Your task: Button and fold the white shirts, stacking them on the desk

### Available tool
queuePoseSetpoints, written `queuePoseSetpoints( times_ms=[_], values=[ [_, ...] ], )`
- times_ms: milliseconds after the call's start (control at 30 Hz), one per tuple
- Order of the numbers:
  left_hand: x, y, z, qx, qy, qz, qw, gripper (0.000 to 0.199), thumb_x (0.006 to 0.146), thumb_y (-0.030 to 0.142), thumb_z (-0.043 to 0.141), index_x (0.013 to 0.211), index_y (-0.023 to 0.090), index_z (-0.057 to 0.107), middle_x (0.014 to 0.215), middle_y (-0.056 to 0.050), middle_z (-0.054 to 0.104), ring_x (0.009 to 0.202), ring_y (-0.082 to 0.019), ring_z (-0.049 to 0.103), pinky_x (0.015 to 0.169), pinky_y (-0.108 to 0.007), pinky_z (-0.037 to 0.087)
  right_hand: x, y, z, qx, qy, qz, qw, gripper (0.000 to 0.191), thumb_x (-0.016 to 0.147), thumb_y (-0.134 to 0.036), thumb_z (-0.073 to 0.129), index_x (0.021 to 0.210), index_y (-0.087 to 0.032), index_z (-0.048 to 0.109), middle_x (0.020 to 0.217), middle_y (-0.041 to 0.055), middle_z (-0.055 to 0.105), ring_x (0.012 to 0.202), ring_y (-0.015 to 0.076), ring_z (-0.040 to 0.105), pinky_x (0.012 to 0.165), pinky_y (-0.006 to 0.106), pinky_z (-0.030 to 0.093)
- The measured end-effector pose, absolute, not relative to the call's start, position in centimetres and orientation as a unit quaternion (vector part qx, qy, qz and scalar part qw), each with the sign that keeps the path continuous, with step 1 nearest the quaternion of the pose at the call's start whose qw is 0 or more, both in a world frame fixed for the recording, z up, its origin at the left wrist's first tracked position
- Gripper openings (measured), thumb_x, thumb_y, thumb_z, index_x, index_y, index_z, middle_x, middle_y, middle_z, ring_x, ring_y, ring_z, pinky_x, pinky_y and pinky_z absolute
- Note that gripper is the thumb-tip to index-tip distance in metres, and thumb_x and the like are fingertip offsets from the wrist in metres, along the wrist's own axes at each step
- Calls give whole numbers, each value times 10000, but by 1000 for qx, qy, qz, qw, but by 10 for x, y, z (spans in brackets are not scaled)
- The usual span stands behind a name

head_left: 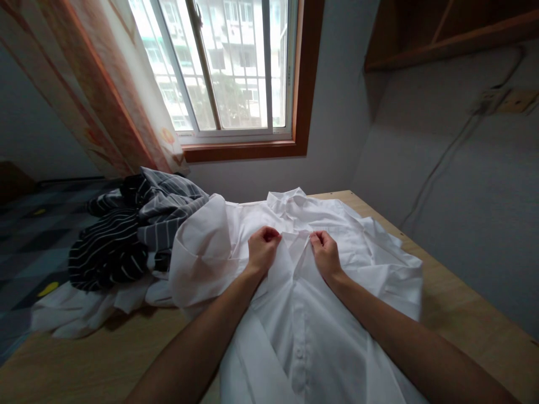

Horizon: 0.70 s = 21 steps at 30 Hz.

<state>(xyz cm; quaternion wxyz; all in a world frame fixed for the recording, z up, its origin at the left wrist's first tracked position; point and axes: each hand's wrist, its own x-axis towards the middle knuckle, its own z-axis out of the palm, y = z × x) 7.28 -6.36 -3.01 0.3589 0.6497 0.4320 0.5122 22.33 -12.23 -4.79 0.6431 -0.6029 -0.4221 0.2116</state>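
A white buttoned shirt [324, 331] spreads over the near part of the table, its button strip running toward the front edge of the view. My left hand [264, 248] pinches the left side of its collar. The right side of the collar is pinched in my right hand [325, 252]. Between the two hands the collar stands open in a V. Beneath and behind it lies more white clothing, with another white collar [286, 201] beyond my hands.
Black and grey striped clothes [113, 247] are heaped at the left, beside a checked bedspread [25, 235]. The wooden table [471, 314] shows at right. Behind are a window [236, 73], a curtain [96, 73] and a shelf [463, 45]. A cable [438, 165] hangs along the right wall.
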Motion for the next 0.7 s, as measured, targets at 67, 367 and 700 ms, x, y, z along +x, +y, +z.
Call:
queuePoseSetpoints(
  times_ms=[67,367,700],
  values=[
    [70,-62,-28,702,444,474,294,70,713,116,610,680,163,649,652,-2,630,618,-133,548,630,-249,418,226,-120,-48,-603,-422,206,645,282,795,-478,512,739,-204,542,659,2,567,612,159,513,605,280,436],
    [66,-116,16,853,396,314,129,178,812,369,660,804,191,656,713,-32,610,669,-188,540,627,-284,362,226,-118,-9,-580,-496,134,632,288,857,-481,485,794,-205,540,724,19,596,668,175,543,660,294,433],
    [65,-113,-8,691,409,427,416,174,664,232,720,763,175,589,567,61,545,511,-96,453,524,-217,310,234,-97,10,-609,-544,105,567,183,816,-328,530,927,-192,580,944,90,683,904,244,623,837,380,447]
  ],
)
